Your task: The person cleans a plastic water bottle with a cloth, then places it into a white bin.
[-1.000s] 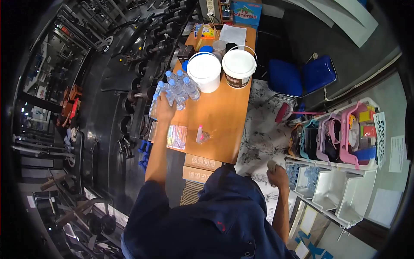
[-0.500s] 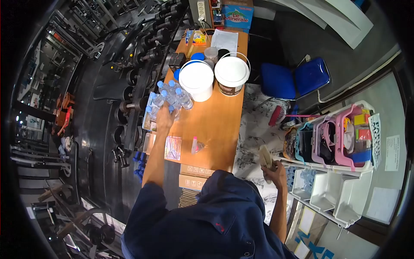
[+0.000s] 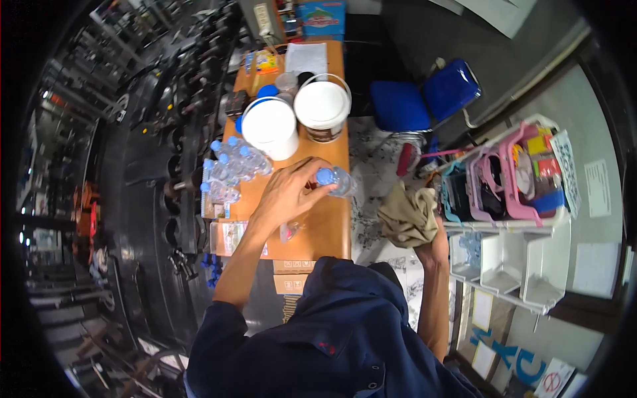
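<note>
My left hand (image 3: 295, 190) is closed around a small clear water bottle (image 3: 342, 182) with a blue cap, held above the table's right edge. In my right hand (image 3: 434, 240) is a crumpled olive-beige cloth (image 3: 408, 215), hanging off to the right of the table. A cluster of similar water bottles (image 3: 229, 167) stands at the table's left edge, beside a white bucket (image 3: 271, 132). A small spray bottle (image 3: 288, 231) is partly hidden behind my left forearm.
A second lidded bucket (image 3: 322, 106) stands on the wooden table (image 3: 318, 232). Farther right are a blue chair (image 3: 400, 106), a rack with pink baskets (image 3: 514, 174) and white bins (image 3: 501, 265). Dumbbells line the floor at left.
My left hand has taken one bottle from the cluster and carried it right. The cloth in my right hand has swung up and opened out. The camera view has shifted.
</note>
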`<state>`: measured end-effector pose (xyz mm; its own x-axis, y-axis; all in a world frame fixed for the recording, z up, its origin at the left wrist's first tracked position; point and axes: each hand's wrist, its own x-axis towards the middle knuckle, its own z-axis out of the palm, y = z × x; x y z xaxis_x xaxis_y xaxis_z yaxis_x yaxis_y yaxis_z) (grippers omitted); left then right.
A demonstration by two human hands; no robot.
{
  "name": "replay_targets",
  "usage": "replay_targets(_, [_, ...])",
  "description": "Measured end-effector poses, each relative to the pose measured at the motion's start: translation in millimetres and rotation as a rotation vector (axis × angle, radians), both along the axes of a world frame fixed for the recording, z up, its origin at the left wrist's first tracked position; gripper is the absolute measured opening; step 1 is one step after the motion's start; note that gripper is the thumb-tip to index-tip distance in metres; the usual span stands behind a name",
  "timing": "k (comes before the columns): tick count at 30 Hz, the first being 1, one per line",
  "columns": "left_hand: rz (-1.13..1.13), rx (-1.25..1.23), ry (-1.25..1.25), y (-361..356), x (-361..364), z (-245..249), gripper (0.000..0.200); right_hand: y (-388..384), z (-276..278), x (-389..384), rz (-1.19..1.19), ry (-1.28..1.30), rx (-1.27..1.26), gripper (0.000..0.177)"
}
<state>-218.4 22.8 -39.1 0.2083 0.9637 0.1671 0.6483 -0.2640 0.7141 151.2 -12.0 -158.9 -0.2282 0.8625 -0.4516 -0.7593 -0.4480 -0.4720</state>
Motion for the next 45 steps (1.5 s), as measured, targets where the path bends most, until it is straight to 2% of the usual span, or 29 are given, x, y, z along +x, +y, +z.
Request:
replay_targets(2, [-0.129,-0.001,-0.024,6,28,25,0.033,1,38,-6,-0.139,0.051,0.027,0.045])
replay_targets(5, [-0.317,0.045,-0.094,10,63,53,0.037,-14,137,-30,-0.178,-0.366,0.44,0.065])
replay_targets(6, [-0.374,0.059,-0.13,11,73,55,0.038,-17,154,-34,-0.186,-0.486,0.568,0.071])
replay_targets(8, [-0.475,0.126,-0.188,17,92,56,0.041,-18,140,-29,-0.181,-0.754,0.688,0.091])
replay_targets(9, [-0.515,0.123,-0.212,17,101,65,0.042,-23,120,-19,-0.038,-0.822,0.628,0.098])
replay_targets(10, [-0.554,0.119,-0.234,18,110,70,0.042,-28,92,-7,0.092,-0.831,0.626,0.096])
replay_targets(11, [-0.612,0.169,-0.226,22,119,68,0.042,-36,73,0,0.111,-0.758,0.52,0.092])
replay_targets(14, [-0.714,0.066,-0.201,26,138,68,0.042,-55,54,5,-0.001,-0.615,0.276,0.087])
replay_targets(15, [-0.736,0.128,-0.24,28,145,64,0.042,-58,55,2,-0.068,-0.542,0.258,0.088])
replay_targets(17, [-0.782,0.032,-0.201,24,152,72,0.045,-65,66,-7,-0.206,-0.358,0.282,0.093])
replay_targets(18, [-0.805,-0.013,-0.181,23,156,76,0.047,-66,65,-7,-0.211,-0.397,0.38,0.093])
replay_targets(20, [-0.83,0.081,-0.248,21,169,75,0.043,-70,63,-7,-0.234,-0.466,0.577,0.095])
replay_targets(21, [-0.838,0.132,-0.283,20,176,74,0.042,-67,67,5,-0.173,-0.6,0.678,0.093])
replay_targets(24, [-0.8,0.109,-0.329,21,195,69,0.041,-54,88,10,-0.144,-0.836,0.61,0.084])
replay_targets(25, [-0.745,0.003,-0.361,18,199,70,0.035,-50,97,8,-0.157,-0.888,0.553,0.082])
replay_targets(26, [-0.606,0.059,-0.42,12,203,67,0.033,-48,101,5,-0.242,-0.874,0.513,0.077])
replay_targets(28, [-0.332,0.166,-0.539,-8,212,48,0.03,-58,58,17,-0.445,-0.53,0.439,0.059])
replay_targets(29, [-0.257,0.09,-0.514,-20,209,25,0.032,-66,45,24,-0.539,-0.421,0.434,0.054])
replay_targets(30, [-0.294,0.052,-0.479,-36,208,10,0.037,-74,40,31,-0.635,-0.31,0.427,0.05])
replay_targets(31, [-0.334,0.014,-0.444,-53,209,-3,0.043,-81,44,39,-0.626,-0.432,0.438,0.048])
replay_targets(35, [-0.482,-0.071,-0.207,-97,239,-24,0.072,-115,54,54,-0.737,-0.36,0.386,0.046])
replay_targets(38, [-0.513,-0.21,-0.208,-114,266,-28,0.088,-137,72,56,-0.778,-0.361,0.283,0.046])
replay_targets(42, [-0.578,-0.368,-0.154,-129,288,7,0.084,-161,97,82,-0.791,-0.382,0.193,0.044])
replay_targets(44, [-0.645,-0.515,-0.141,-135,296,35,0.077,-173,102,108,-0.758,-0.267,0.253,0.042])
replay_targets(45, [-0.712,-0.496,-0.231,-140,300,28,0.072,-178,107,117,-0.748,-0.21,0.265,0.041])
